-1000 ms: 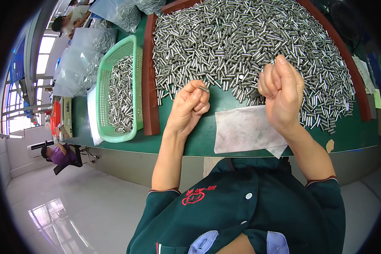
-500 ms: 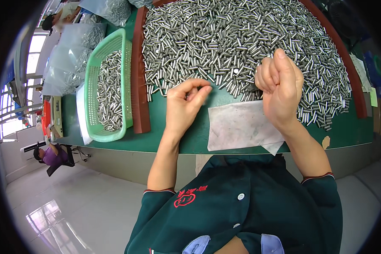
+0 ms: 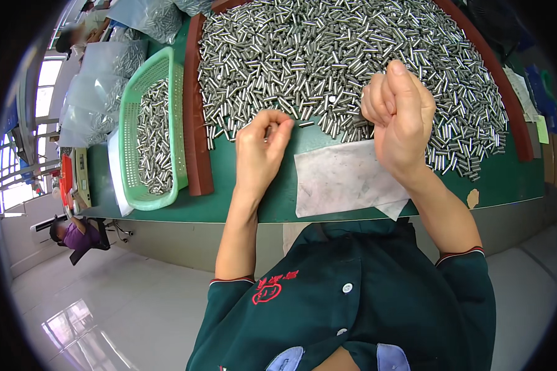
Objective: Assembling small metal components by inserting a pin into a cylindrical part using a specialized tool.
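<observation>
Short shiny metal pins (image 3: 328,55) lie in a broad heap across the green table. At the heap's near edge my left hand (image 3: 260,148) is closed, its thumb and fingers curled together; whatever lies inside is hidden. One loose pin (image 3: 306,124) rests on the table just right of those fingertips. My right hand (image 3: 403,120) is closed in a fist with the thumb on top, above the near right part of the heap. Its contents cannot be seen. A stained white cloth or paper sheet (image 3: 346,176) lies flat between my forearms, partly under the right wrist.
Dark red bars (image 3: 198,123) border the heap on its sides. A green plastic basket (image 3: 178,117) holding more pins stands at left. Clear bags of pins (image 3: 99,93) lie beyond it, with a scale (image 3: 82,176) nearby. Other people are at the far left.
The view has shifted slightly. My left hand has drawn back a little to the left, and a single pin now shows beside its fingertips. My right fist looks much the same.
</observation>
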The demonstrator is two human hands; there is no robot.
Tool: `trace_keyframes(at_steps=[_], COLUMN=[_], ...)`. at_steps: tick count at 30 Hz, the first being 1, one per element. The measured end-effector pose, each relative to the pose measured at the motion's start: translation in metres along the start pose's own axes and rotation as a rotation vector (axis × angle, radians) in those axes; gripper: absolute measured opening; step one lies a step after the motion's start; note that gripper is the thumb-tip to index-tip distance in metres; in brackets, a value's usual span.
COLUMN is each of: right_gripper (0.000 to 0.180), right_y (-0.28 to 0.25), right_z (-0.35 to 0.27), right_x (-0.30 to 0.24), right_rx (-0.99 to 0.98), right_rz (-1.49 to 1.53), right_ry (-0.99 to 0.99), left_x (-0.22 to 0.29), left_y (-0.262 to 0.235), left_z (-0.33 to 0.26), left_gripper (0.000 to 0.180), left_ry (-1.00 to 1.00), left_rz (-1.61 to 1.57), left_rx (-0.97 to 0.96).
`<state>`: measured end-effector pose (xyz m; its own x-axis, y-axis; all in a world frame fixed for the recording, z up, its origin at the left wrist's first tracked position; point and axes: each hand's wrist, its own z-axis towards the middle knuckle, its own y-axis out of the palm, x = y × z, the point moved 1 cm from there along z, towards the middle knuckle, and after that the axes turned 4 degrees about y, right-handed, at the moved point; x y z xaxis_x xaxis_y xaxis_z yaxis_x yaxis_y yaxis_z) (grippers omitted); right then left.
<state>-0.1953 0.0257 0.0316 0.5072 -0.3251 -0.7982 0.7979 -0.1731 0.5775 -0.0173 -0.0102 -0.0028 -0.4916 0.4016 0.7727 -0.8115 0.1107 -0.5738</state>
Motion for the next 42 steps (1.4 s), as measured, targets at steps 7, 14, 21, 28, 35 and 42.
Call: trace_keyframes(at_steps=[7,14,21,28,35,42], right_gripper=[0.036,0.037,0.036,0.037,0.036,0.037], right_y=[0.006,0.002,-0.001,0.002,-0.002,0.008], right_z=[0.0,0.002,0.004,0.007,0.006,-0.002], right_x=[-0.004,-0.008,-0.01,-0.01,-0.009,-0.018], right_rx=[0.018,0.03,0.053,0.027,0.048,0.078], right_rz=[-0.05,-0.088,0.059,0.035,0.088,0.091], right_ry=[0.019,0.012,0.0,0.017,0.06,0.063], left_x=[0.016,0.006,-0.005,-0.008,0.022,-0.003], left_y=[0.008,0.002,-0.009,-0.012,-0.071,-0.167], left_z=[0.0,-0.003,-0.001,0.002,0.0,0.019], left_gripper=[0.012,0.012,0.014,0.013,0.019,0.037], left_ry=[0.179,-0.196,-0.492,-0.46,-0.22,-0.059], left_rz=[0.26,-0.422,-1.334,-1.315,-0.993,0.385], left_rx=[-0.145,-0.103,-0.282,-0.241,0.231,0.507])
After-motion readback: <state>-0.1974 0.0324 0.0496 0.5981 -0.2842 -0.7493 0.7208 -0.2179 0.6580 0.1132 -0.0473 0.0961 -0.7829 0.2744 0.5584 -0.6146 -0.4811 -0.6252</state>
